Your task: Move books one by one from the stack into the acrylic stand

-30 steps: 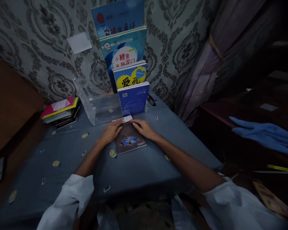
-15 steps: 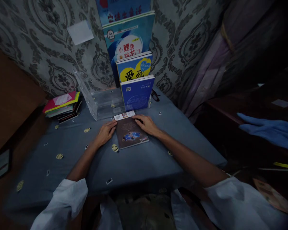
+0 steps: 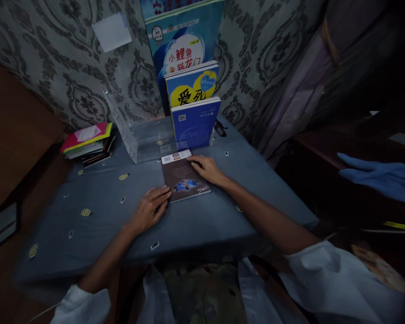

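A dark brown book [image 3: 182, 173] lies flat on the table, a white strip with a barcode along its far edge and a blue picture near its close end. My left hand [image 3: 150, 208] touches the book's lower left corner, its fingers stretched out and lying flat on the cloth. At the upper right edge of the book rests my right hand [image 3: 207, 170], fingers extended with the thumb apart. Just beyond the book stands a clear acrylic rack [image 3: 130, 141], holding a blue book [image 3: 196, 126], a blue-and-yellow book [image 3: 192, 87] and a large teal picture book [image 3: 185, 47].
A stack of books and notebooks [image 3: 87, 141] lies at the table's left back. Dark glasses [image 3: 220, 129] sit behind the rack's right end. A tablet-like device [image 3: 4, 225] is at far left. To the right, a blue glove [image 3: 380, 177] lies on a dark surface beside the curtain [image 3: 300, 76].
My left hand has slid from the book's upper left edge down to its lower left corner. My right hand stays at the upper right edge. The view has shifted slightly.
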`<state>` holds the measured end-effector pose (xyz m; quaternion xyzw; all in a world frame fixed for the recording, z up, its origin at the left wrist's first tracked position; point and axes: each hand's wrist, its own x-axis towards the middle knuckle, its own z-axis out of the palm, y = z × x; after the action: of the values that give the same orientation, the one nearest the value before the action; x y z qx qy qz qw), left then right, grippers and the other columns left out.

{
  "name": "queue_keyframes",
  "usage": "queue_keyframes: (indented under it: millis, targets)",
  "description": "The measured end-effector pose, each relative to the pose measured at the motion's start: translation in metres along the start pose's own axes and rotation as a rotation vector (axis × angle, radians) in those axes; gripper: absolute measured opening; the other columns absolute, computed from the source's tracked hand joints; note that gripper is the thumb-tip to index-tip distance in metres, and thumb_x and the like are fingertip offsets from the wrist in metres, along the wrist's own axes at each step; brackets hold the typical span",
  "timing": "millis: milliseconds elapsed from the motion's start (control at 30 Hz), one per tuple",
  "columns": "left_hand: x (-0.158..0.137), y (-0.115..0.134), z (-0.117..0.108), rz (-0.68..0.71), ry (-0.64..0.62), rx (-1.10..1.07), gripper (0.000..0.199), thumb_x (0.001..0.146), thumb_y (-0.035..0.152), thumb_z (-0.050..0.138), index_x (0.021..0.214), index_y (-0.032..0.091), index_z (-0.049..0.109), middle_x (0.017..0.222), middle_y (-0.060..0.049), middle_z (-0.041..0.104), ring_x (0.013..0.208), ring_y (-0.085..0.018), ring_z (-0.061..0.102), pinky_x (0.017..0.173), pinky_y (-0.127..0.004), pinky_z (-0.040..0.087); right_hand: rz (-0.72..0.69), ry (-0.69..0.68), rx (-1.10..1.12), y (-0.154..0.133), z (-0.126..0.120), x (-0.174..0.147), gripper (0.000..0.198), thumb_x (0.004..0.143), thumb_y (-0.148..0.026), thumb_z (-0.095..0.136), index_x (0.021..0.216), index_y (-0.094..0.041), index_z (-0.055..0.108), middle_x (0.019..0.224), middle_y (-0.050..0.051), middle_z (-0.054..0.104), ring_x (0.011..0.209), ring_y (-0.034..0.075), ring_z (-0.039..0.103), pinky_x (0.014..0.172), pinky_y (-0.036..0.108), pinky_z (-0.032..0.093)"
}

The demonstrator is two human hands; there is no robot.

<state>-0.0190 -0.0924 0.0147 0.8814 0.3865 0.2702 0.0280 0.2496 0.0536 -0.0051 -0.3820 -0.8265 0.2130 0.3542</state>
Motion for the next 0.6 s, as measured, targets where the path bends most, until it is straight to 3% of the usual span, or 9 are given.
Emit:
queue_keyframes:
  millis: [300, 600]
  targets:
    - [-0.009, 0.021, -0.002, 0.068, -0.046, 0.054, 0.04, 0.1, 0.02, 0.049, 0.14, 0.021, 0.056, 0.135, -0.011, 0.066, 0.131, -0.022, 0.058, 0.111, -0.046, 0.048, -0.028, 0.014, -0.004, 0.001, 0.002, -0.001, 0.034, 0.094, -0.017, 0.05, 0.122, -0.017, 0.069, 0.124, 0.01, 0.073, 0.118, 0.025, 0.065, 0.104, 0.044, 0.049]
    - [0.011, 0.035, 0.013, 0.127, -0.107, 0.093, 0.039, 0.1, 0.021, 0.048, 0.138, 0.017, 0.056, 0.138, -0.013, 0.064, 0.136, -0.023, 0.054, 0.113, -0.046, 0.046, -0.07, -0.025, -0.058, -0.001, 0.007, -0.006, 0.037, 0.095, -0.018, 0.047, 0.127, -0.018, 0.067, 0.133, 0.012, 0.067, 0.132, 0.024, 0.056, 0.112, 0.048, 0.044]
